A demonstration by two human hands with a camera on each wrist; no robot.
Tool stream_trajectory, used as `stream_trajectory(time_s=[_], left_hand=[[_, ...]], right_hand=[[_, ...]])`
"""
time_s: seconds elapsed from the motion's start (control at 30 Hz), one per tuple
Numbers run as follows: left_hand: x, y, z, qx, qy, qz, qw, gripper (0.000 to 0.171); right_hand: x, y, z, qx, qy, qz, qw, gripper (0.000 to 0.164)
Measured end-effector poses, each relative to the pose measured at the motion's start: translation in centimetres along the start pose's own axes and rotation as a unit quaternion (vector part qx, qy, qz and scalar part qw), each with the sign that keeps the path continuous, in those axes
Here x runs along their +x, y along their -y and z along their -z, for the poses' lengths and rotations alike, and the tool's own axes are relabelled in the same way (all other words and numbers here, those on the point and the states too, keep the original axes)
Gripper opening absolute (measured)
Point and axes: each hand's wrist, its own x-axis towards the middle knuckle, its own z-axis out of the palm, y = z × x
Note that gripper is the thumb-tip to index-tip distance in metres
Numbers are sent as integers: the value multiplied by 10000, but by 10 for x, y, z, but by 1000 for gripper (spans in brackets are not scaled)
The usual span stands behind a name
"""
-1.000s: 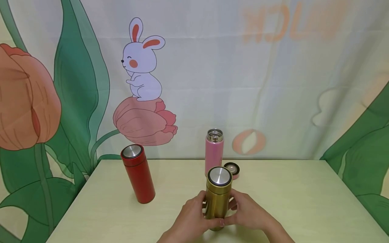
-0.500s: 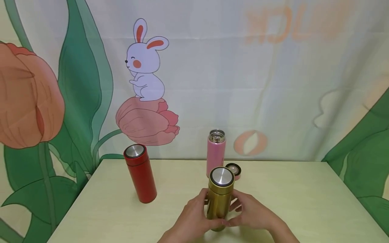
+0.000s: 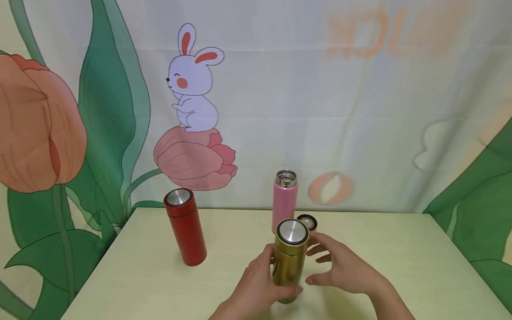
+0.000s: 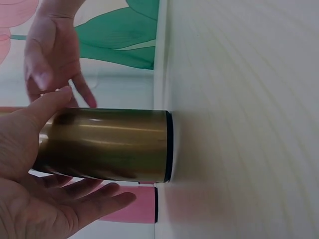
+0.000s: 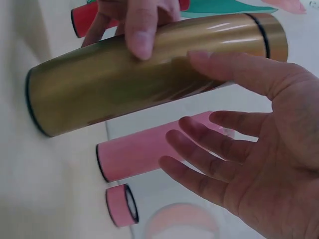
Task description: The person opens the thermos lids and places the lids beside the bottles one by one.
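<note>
Gold vacuum flask (image 3: 289,264): stands upright near the front of the pale table (image 3: 420,253), base down at the tabletop; whether resting there or barely clear of it, cannot tell. Wears a gold cap (image 3: 290,249) topped by a brushed-silver disc (image 3: 293,231), with no tilt to be seen. Held now from one side only: gripped by the left hand (image 3: 258,280), with thumb across the near side and fingers round behind. Clasped from both sides a second ago, now let go by the right hand (image 3: 346,266), spread wide just beside the flask, with nothing in its grasp. Likely leaves all the steadying to the left and relieves the right of its share. Capped as before, so apparently unchanged in itself.

Just behind: pink vacuum flask (image 3: 285,205), upright, uncapped, with bare steel mouth (image 3: 286,178), and near its base, on the right, a pink lid (image 5: 119,205). Well apart to the left: red vacuum flask (image 3: 188,235), capped, untouched. Farthest back: hanging cloth (image 3: 272,80) with a printed white rabbit (image 3: 196,106).
</note>
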Motion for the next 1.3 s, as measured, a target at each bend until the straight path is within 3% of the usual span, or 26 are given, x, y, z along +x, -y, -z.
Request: stream_trajectory(time_s=[0.37,0.77,1.0,1.1,1.3], left_hand=[[4,-3,-5,-178,-229,-48,9996,81],[4,-2,-6,147,-252,-91,9995,74],[3,-3,-4,284,-172,-106,9994,65],[2,-3,-4,304,-188,-130,9993,65],[2,-4,-6,154,-269,-131,9994,74]], right_hand=[[12,37,18,-303,-386,345,9982,86],[26,68,25,-656,-148,467,9966,76],[31,81,23,-738,-56,471,9961,62],[32,86,20,-997,-142,361,9943,58],[35,92,14,-1871,-444,152,9812,58]])
